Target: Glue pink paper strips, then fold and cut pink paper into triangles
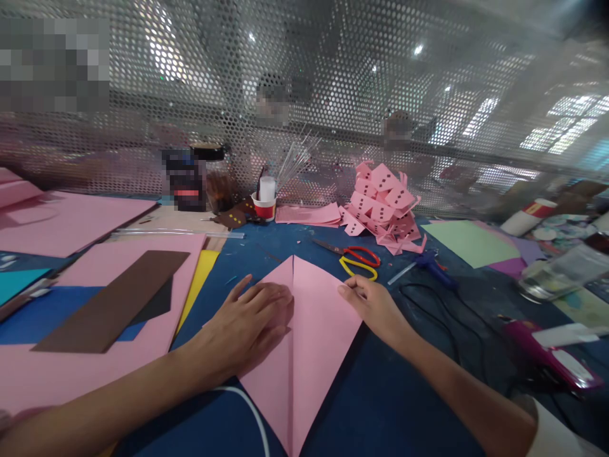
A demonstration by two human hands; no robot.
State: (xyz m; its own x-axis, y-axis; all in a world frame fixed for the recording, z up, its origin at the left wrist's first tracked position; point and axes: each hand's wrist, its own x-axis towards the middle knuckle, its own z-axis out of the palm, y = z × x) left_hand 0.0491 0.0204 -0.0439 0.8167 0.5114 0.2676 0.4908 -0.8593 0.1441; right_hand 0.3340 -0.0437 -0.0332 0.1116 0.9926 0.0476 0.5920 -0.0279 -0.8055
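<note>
A folded sheet of pink paper [316, 330] lies before me in a kite shape, its two flaps meeting along a centre line. My left hand [252, 320] rests flat on the left flap with its fingers spread. At the right corner, my right hand [368, 301] pinches the paper's edge between thumb and fingers. Just beyond the paper are scissors [356, 260] with one red and one yellow handle loop, their blades pointing away to the left.
Cut pink pieces with dark squares [383, 203] are heaped at the back. On the left lie pink sheets and a brown strip [114, 301]. A blue glue gun [435, 270], its cable and a clear jar [564, 276] occupy the right. A perforated metal screen [323, 108] stands behind.
</note>
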